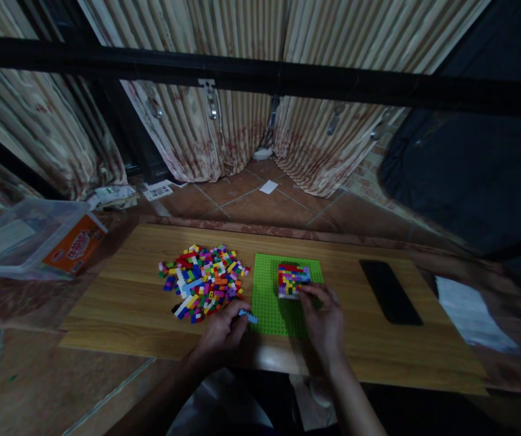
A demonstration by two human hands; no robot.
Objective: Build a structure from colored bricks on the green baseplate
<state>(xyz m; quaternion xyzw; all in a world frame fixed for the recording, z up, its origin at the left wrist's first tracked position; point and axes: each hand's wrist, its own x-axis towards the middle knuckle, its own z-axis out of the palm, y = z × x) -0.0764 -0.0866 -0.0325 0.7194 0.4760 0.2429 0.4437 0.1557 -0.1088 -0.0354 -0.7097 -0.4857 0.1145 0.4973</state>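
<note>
My left hand [227, 327] is closed on a light blue toy brick [249, 316], held just over the near left part of a green baseplate [267, 321]. On that plate stands a small block built of many-coloured bricks [291, 280]. My right hand [322, 315] reaches its near right corner, thumb and fingers pinched together there. Whether a brick sits between those fingertips is hidden. A wide heap of loose coloured bricks [210, 278] lies left of the plate, beyond my left hand.
A wooden board [119, 303] bears all of this. Toward its right side lies a black phone-like slab [389, 290], with white paper [473, 315] beyond. A clear plastic box [28, 242] with an orange label stands at the left. Striped curtains [237, 127] hang behind.
</note>
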